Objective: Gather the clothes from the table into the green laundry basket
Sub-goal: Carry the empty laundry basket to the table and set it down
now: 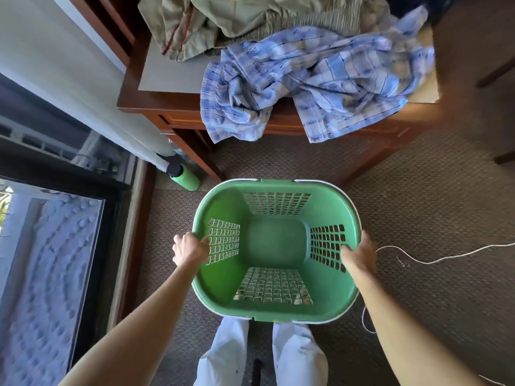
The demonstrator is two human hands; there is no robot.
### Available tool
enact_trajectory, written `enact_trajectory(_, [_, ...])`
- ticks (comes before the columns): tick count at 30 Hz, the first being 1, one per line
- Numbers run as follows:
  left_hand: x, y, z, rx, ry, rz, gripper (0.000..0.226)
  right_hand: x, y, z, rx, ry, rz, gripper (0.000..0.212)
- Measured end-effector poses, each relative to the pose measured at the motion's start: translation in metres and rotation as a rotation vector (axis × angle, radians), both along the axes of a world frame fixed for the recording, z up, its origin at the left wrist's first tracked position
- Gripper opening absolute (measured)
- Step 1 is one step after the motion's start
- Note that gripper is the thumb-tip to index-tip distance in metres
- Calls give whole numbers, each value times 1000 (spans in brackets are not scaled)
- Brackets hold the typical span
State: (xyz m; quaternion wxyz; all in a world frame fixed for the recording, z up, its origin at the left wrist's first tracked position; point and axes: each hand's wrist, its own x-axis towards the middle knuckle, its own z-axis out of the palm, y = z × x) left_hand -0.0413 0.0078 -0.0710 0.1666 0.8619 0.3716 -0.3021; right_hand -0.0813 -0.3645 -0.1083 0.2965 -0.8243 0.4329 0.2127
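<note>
The green laundry basket (223,210) is below me over the carpet, with nothing inside it. My left hand (188,249) grips its left rim and my right hand (359,254) grips its right rim. On the wooden table (156,104) ahead lies a crumpled blue plaid garment (315,84), its ends hanging over the front edge. Behind it, at the top of the view, sits a beige striped garment (223,20) with a red line.
A green water bottle (185,176) with a black cap leans on the floor by the table's left leg. A white cord (434,259) trails across the carpet on the right. A glass door (55,246) and wall run along the left. My white-trousered legs (225,355) stand below the basket.
</note>
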Motion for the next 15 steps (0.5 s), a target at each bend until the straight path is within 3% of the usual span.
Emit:
enact_trajectory(4, [-1,9,1,-70,58,85,70,-5,6,8,9,86,-21,78])
enact_trajectory(9, [-8,2,24,-237,-90,233,64,0,10,26,76,7,-127,71])
enact_trajectory(13, [-15,-4,51,-218,-226,268,56,5,19,68,-3,-130,-247,38])
enact_trajectory(15, [-18,-6,61,-219,-290,296,60,9,23,94,-56,-240,-274,33])
